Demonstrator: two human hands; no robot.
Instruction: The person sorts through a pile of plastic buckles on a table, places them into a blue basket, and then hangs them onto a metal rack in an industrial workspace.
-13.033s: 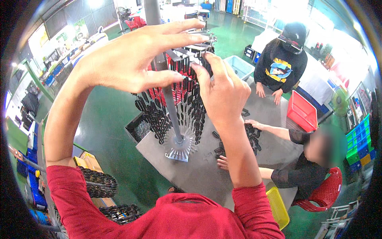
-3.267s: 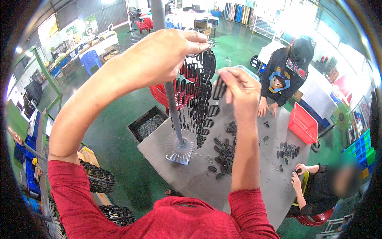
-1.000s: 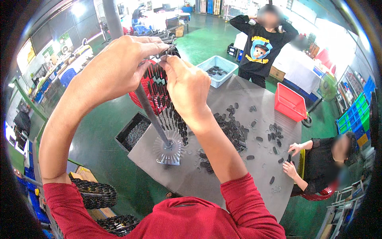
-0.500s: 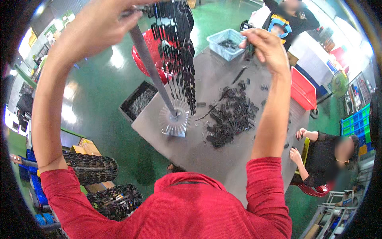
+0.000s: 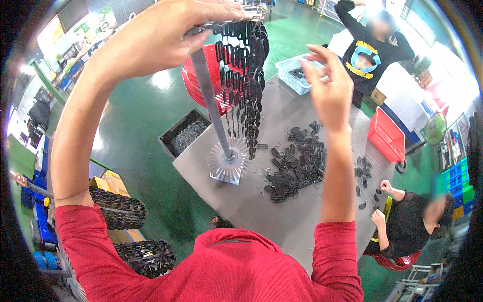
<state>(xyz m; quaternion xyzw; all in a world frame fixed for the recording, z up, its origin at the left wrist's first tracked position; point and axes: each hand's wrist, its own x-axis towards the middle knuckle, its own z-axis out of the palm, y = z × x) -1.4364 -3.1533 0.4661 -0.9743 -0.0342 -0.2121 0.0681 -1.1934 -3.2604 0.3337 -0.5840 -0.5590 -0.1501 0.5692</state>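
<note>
My left hand [image 5: 173, 32] is up at the top of a grey metal stand [image 5: 210, 90], fingers laid over its upper part and thumb below. From that top, rows of small black oblong pieces [image 5: 244, 78] hang in long strands. The stand rises from a slotted round base [image 5: 229, 158] on the grey table [image 5: 201, 176]. My right hand [image 5: 329, 90] is raised over the table, slightly blurred, its fingers apart and nothing visible in them. Below and left of it lies a loose heap of black oblong pieces [image 5: 297, 166], with small hooks scattered around.
A light blue basket [image 5: 297, 83] stands at the far table edge, a red tray [image 5: 386, 133] at the right. A black bin of metal bits [image 5: 183, 133] adjoins the left edge. One person [image 5: 412, 221] sits at the right; another [image 5: 370, 55] stands beyond. Loaded racks [image 5: 121, 209] stand lower left.
The view has shifted, so the table sits lower. A thin dark strand that stretched over the heap below my right hand is gone. My right hand's fingers have spread apart.
</note>
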